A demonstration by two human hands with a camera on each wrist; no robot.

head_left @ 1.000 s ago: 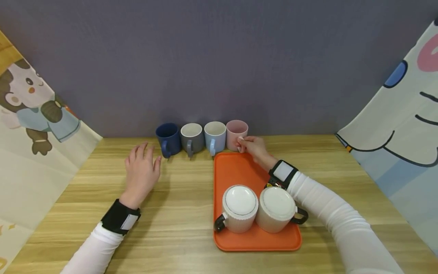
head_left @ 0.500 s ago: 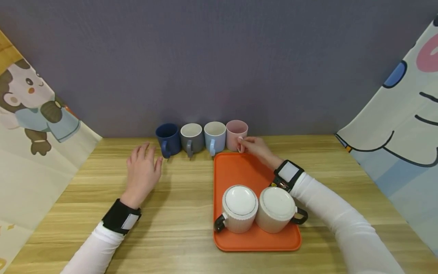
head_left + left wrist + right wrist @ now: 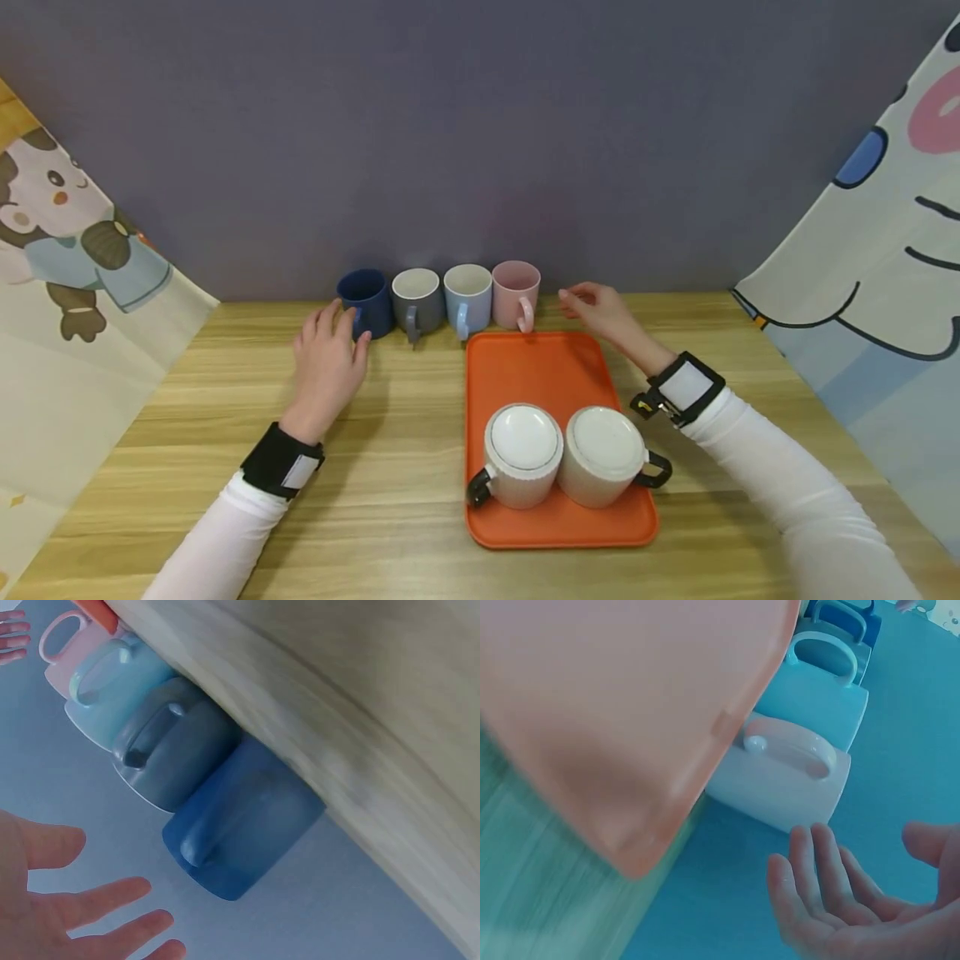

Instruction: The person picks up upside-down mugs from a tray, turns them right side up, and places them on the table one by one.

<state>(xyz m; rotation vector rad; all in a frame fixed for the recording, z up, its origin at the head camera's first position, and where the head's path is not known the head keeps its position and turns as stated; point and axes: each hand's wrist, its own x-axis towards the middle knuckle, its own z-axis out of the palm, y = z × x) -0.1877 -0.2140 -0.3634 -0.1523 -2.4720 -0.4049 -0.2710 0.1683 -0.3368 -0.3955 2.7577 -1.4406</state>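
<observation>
Side by side along the back wall stand a dark blue mug [image 3: 375, 307], a grey mug [image 3: 427, 308], a light blue mug [image 3: 477, 304] and a pink mug [image 3: 512, 300], all upright with handles facing me. My left hand [image 3: 327, 371] is over the table at the dark blue mug's near left, fingers spread and holding nothing; its fingertips overlap that mug's handle in the head view. To the right of the pink mug, my right hand [image 3: 609, 321] has its fingers loosely bent, with a gap between them and the mug.
An orange tray [image 3: 536, 367] lies in front of the pink mug. On its near half, two white mugs, the left one [image 3: 517, 487] and the right one [image 3: 592, 483], stand upside down with black handles pointing outward. A grey wall [image 3: 480, 150] rises behind the row.
My right hand has let go of the pink mug's handle and moved away to the right. My left hand has shifted slightly right, closer to the dark blue mug.
</observation>
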